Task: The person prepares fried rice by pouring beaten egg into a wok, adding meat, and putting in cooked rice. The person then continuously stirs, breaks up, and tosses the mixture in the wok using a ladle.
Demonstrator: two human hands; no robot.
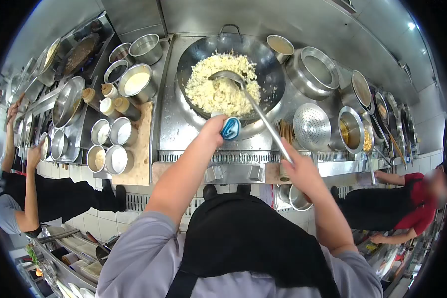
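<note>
A large dark wok (pixel 271 74) sits on the steel stove, holding a heap of pale yellow, rice-like food (pixel 221 82). My left hand (pixel 215 130) is closed on a folded blue and white cloth (pixel 230 128) at the wok's near edge; the handle under it is hidden. In my right hand (pixel 298 166) is the long handle of a metal ladle (pixel 260 111). The ladle's bowl rests on the food near the middle of the wok, its rounded back facing up.
Left of the wok are metal pots (pixel 146 49), squeeze bottles (pixel 126 108) and small bowls (pixel 119 160). To the right are a perforated strainer (pixel 311 126), a large pot (pixel 308 82) and a bundle of sticks (pixel 285 130). One person (pixel 32 198) stands left, another (pixel 382 208) right.
</note>
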